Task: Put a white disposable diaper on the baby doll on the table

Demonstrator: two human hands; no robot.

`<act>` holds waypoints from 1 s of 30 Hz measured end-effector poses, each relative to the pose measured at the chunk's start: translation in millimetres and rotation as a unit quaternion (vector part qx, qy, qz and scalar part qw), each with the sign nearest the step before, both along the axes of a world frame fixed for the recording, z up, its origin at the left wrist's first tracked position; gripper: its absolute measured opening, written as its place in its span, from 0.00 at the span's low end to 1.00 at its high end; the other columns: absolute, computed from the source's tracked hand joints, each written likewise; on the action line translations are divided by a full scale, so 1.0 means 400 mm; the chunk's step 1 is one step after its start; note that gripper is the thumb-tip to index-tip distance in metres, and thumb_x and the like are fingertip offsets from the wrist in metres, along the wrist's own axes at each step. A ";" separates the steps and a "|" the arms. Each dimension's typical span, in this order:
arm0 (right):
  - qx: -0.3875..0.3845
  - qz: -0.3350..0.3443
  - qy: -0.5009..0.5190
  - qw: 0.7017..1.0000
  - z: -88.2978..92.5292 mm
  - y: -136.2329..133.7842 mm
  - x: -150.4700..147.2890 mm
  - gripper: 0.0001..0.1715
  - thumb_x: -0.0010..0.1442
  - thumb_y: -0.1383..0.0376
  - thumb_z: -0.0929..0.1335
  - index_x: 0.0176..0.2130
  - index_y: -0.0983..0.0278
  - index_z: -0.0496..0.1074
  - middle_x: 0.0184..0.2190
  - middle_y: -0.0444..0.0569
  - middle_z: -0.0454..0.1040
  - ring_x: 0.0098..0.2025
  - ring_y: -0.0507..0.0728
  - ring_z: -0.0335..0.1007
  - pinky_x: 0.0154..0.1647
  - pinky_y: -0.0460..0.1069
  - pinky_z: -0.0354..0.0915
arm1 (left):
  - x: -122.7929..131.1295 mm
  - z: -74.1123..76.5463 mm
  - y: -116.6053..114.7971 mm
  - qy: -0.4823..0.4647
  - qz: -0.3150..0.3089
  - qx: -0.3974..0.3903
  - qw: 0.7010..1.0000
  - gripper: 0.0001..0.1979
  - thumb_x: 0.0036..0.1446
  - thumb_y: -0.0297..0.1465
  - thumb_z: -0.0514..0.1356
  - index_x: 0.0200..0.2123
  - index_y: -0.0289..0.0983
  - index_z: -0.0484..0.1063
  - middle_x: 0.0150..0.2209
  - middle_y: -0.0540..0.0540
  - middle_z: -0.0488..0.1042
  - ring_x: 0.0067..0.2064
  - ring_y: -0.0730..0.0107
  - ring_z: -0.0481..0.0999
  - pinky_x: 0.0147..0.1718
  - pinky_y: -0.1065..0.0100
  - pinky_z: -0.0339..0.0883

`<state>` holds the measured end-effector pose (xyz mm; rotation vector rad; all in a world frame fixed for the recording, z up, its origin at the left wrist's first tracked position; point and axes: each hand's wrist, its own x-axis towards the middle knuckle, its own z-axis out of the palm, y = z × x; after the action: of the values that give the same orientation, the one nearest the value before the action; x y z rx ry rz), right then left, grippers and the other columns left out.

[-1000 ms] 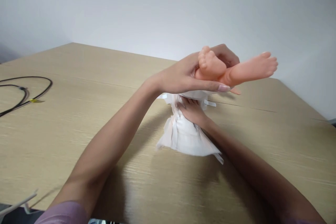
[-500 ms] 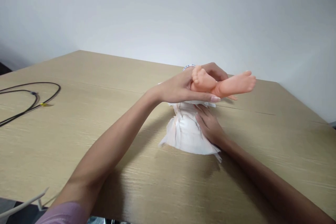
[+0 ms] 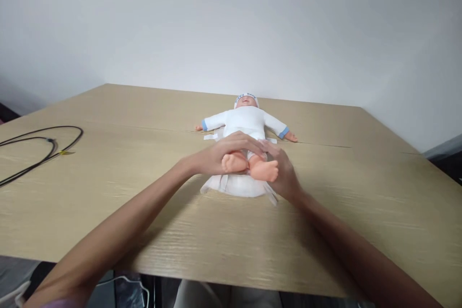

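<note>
Both hands (image 3: 222, 153) (image 3: 285, 173) closed around doll's legs (image 3: 263, 170), diaper (image 3: 236, 186) beneath, black cable (image 3: 55, 144) far left.

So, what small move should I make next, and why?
Probably slide your right hand off the legs of the doll to the near end of the diaper, with your left hand steadying them. Both hands are at the legs, and that near end lies spread toward you, not folded up.
</note>
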<state>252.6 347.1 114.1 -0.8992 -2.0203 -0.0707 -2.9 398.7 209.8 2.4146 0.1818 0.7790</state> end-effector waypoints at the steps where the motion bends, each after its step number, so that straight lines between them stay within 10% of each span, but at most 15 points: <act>1: 0.011 0.010 -0.005 1.000 0.009 -0.003 0.002 0.30 0.78 0.64 0.66 0.74 0.58 0.60 0.68 0.57 0.72 0.71 0.64 0.69 0.72 0.62 0.70 | -0.014 -0.012 -0.008 0.012 0.015 0.000 1.000 0.22 0.68 0.39 0.69 0.63 0.48 0.75 0.63 0.42 0.79 0.64 0.51 0.77 0.65 0.49 0.71; 6: 0.036 0.055 -0.065 0.996 0.020 -0.006 0.067 0.22 0.79 0.67 0.61 0.67 0.61 0.70 0.64 0.55 0.77 0.68 0.62 0.73 0.71 0.61 0.72 | -0.134 -0.066 -0.014 0.097 0.132 0.104 0.981 0.21 0.68 0.40 0.69 0.61 0.44 0.75 0.59 0.43 0.81 0.62 0.51 0.78 0.64 0.50 0.70; 11: 0.045 0.061 -0.154 0.985 -0.037 0.014 0.131 0.26 0.76 0.74 0.59 0.65 0.61 0.74 0.62 0.53 0.79 0.68 0.61 0.74 0.71 0.60 0.73 | -0.230 -0.136 0.010 0.120 0.098 0.238 0.959 0.23 0.71 0.31 0.61 0.67 0.42 0.73 0.64 0.42 0.80 0.69 0.47 0.72 0.69 0.45 0.65; 16: 0.006 0.082 -0.182 0.980 -0.039 0.020 0.140 0.25 0.74 0.75 0.61 0.62 0.62 0.75 0.62 0.53 0.78 0.67 0.63 0.74 0.71 0.63 0.72 | -0.238 -0.179 0.008 0.147 0.078 0.191 0.967 0.30 0.68 0.24 0.61 0.71 0.42 0.70 0.68 0.40 0.77 0.71 0.47 0.68 0.67 0.43 0.70; 22: -0.215 0.058 -0.137 0.965 0.063 -0.060 0.109 0.23 0.79 0.67 0.58 0.65 0.57 0.73 0.65 0.51 0.76 0.69 0.61 0.72 0.71 0.60 0.71 | -0.242 -0.122 -0.029 0.221 0.086 0.024 0.971 0.31 0.71 0.24 0.57 0.74 0.48 0.66 0.73 0.46 0.70 0.78 0.53 0.61 0.72 0.48 0.65; 26: -0.141 -0.024 -0.231 0.962 0.062 -0.127 0.038 0.34 0.71 0.47 0.73 0.67 0.62 0.73 0.67 0.64 0.70 0.68 0.75 0.69 0.67 0.71 0.71 | -0.201 -0.123 -0.079 0.203 0.168 0.000 0.965 0.33 0.63 0.44 0.71 0.68 0.45 0.71 0.68 0.43 0.74 0.72 0.44 0.66 0.68 0.47 0.67; 30: -0.095 -0.087 -0.245 0.961 0.024 -0.139 -0.002 0.18 0.70 0.68 0.70 0.58 0.64 0.78 0.63 0.65 0.72 0.65 0.73 0.71 0.62 0.66 0.73 | -0.150 -0.169 -0.099 0.160 0.243 0.051 0.955 0.17 0.64 0.39 0.69 0.54 0.41 0.78 0.58 0.42 0.80 0.58 0.47 0.71 0.59 0.48 0.69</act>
<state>251.8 291.4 123.7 -1.2781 -2.4280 -0.2186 -63.0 359.0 142.2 2.6166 0.9125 0.6002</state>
